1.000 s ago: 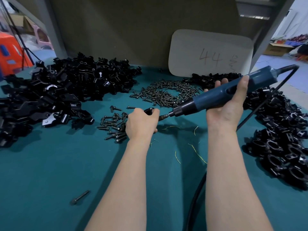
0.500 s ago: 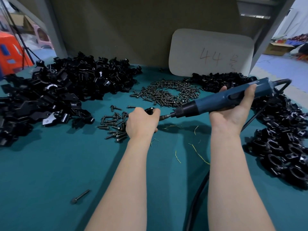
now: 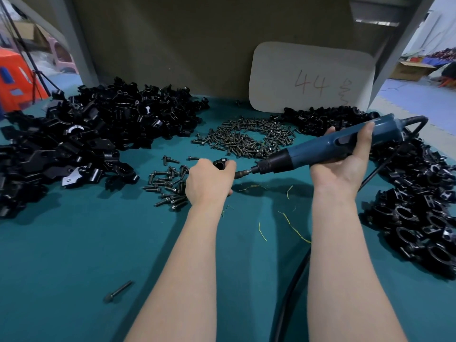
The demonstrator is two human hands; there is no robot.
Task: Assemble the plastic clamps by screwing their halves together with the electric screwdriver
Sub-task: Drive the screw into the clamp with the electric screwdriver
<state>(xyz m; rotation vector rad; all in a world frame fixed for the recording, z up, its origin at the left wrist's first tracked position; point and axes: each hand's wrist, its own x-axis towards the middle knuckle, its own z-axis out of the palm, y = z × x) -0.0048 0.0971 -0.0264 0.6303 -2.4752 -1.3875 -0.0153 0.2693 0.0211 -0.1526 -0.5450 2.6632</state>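
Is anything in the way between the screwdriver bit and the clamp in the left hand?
Nothing visible. The right hand holds the electric screwdriver, its bit aimed at the clamp gripped in the left hand; the bit runs clear up to that hand, which hides the contact point.

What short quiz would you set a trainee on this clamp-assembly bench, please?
1. True or false: the right hand holds the electric screwdriver.
2. What does the left hand hold? A) a black clamp B) a spanner C) a roll of tape
3. Fill the blank: the number written on the white card is ___.
Key: 1 true; 2 A; 3 44.
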